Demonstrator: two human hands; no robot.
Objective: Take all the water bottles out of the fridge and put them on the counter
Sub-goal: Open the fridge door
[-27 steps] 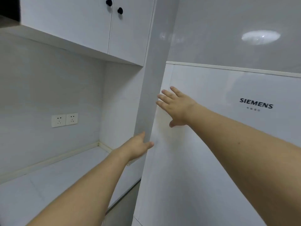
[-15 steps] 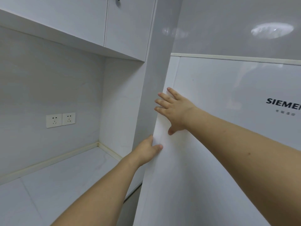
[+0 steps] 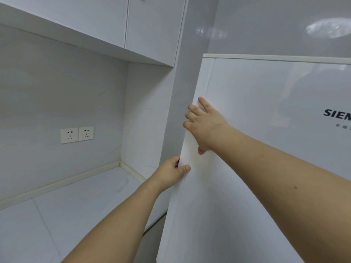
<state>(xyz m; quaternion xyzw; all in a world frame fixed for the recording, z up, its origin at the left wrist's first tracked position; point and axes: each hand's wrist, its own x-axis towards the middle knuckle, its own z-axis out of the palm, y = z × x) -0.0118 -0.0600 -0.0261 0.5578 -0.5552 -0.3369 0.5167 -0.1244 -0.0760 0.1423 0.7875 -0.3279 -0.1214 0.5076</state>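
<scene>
Though apart, hands (image 3: pixel 169 174) (image 3: pixel 206 126) on fridge edge (image 3: pixel 187 147).

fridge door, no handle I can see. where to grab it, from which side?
Take the fridge door by its left vertical edge, coming from the counter side. The front is flat and glossy, no handle in view; that edge is its only lip. The left hand pinches it there, thumb in front, fingers behind; the right hand meets it higher up.

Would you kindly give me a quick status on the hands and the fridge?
Left hand grips fridge door edge. Right hand grips it higher. Water bottles not in view.
</scene>
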